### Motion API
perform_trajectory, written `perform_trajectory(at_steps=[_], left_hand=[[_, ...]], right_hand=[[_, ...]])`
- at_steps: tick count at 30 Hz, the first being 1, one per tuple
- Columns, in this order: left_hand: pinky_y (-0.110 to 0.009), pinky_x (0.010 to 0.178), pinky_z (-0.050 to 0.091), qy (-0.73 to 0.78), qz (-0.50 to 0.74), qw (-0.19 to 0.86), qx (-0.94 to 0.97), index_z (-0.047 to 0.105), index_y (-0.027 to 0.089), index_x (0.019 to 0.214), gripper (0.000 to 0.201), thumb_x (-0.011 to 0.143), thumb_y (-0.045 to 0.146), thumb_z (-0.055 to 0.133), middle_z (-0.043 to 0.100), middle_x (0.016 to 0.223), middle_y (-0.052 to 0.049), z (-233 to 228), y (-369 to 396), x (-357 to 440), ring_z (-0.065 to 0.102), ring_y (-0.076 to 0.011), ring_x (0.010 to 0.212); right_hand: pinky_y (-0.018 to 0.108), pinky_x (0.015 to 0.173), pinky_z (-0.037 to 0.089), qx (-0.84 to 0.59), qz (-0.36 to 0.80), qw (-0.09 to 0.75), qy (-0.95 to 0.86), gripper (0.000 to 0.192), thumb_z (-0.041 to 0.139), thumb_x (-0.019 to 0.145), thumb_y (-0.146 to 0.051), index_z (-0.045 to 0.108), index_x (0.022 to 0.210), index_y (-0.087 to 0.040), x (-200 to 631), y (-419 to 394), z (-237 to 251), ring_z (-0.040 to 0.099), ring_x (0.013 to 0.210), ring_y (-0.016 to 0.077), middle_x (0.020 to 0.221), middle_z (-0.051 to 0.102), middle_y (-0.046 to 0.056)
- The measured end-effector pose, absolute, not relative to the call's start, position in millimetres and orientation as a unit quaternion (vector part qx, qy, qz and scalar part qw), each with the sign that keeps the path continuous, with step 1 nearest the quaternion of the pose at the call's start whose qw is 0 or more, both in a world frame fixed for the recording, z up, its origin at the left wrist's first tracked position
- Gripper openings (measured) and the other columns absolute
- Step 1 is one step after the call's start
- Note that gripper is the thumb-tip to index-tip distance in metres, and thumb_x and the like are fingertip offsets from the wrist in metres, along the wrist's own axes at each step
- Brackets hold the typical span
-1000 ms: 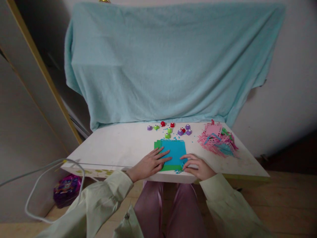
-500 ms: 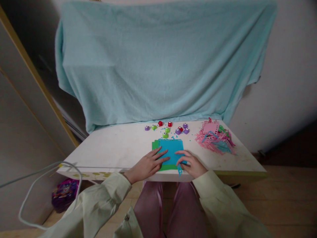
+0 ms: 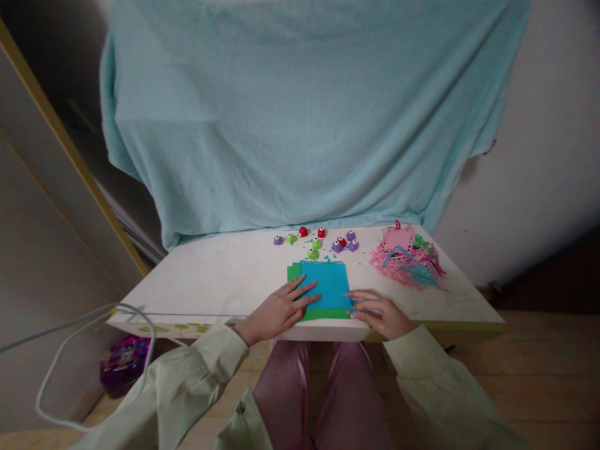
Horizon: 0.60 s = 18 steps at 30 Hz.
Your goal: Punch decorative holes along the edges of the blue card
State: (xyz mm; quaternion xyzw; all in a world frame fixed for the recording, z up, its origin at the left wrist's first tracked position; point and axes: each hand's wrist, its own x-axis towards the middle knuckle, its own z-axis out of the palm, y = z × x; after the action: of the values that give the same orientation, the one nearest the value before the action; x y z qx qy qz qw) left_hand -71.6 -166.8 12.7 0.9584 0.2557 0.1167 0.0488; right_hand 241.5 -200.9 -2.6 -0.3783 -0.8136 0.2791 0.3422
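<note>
A blue sheet point(image 3: 330, 284) lies on the table, with a row of small holes along its far edge. Green sheets point(image 3: 293, 271) show from under it at the left and near sides. My left hand point(image 3: 284, 307) rests flat on the blue sheet's left part, fingers spread. At the sheet's lower right corner, my right hand point(image 3: 380, 314) has its thumb and fingers drawn together on a narrow blue strip point(image 3: 350, 302), mostly hidden by the fingers. Whether the strip is still joined to the sheet, I cannot tell.
Several small red, green and purple toys with eyes point(image 3: 313, 254) sit beyond the sheets among blue paper bits. A heap of pink, green and blue paper strips point(image 3: 405, 259) lies at the right. A pale blue blanket point(image 3: 300, 125) hangs behind the table; a cable point(image 3: 140, 312) crosses its left front.
My right hand has moved right, from over the blue sheet to its right edge. The blue strip that dangled from it over the table's front edge has moved up. My left hand has stayed put.
</note>
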Motion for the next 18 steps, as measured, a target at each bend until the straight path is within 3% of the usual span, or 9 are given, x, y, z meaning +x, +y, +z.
perform_trajectory(at_steps=[6, 14, 18], left_hand=[[-0.047, 0.115, 0.019, 0.261, 0.121, 0.043, 0.957, 0.027, 0.027, 0.144, 0.048, 0.097, 0.025, 0.035, 0.016, 0.154, 0.0, 12.8, -167.4, -70.7, 0.006, -0.0247, 0.142], [-0.047, 0.115, 0.019, 0.26, 0.122, 0.044, 0.957, 0.027, 0.027, 0.145, 0.048, 0.097, 0.027, 0.033, 0.017, 0.154, 0.001, 13.0, -167.3, -71.8, 0.006, -0.0243, 0.142], [-0.047, 0.115, 0.019, 0.257, 0.132, 0.047, 0.956, 0.028, 0.028, 0.144, 0.046, 0.098, 0.029, 0.032, 0.018, 0.154, 0.001, 12.6, -167.0, -71.9, 0.008, -0.024, 0.142]], right_hand=[[0.041, 0.088, 0.045, -0.404, 0.234, 0.352, -0.811, 0.01, 0.061, 0.087, -0.028, 0.069, 0.085, -0.023, 241.4, -207.0, -5.3, 0.061, 0.096, 0.0211, 0.1, 0.07, 0.006], [0.036, 0.085, 0.047, -0.453, 0.229, 0.35, -0.787, 0.013, 0.059, 0.086, -0.027, 0.068, 0.079, -0.021, 253.6, -219.2, -6.0, 0.059, 0.097, 0.0213, 0.099, 0.064, 0.007], [0.032, 0.073, 0.051, -0.49, 0.234, 0.325, -0.774, 0.019, 0.057, 0.085, -0.033, 0.068, 0.077, -0.02, 270.3, -224.0, -2.7, 0.063, 0.086, 0.0196, 0.102, 0.064, 0.008]])
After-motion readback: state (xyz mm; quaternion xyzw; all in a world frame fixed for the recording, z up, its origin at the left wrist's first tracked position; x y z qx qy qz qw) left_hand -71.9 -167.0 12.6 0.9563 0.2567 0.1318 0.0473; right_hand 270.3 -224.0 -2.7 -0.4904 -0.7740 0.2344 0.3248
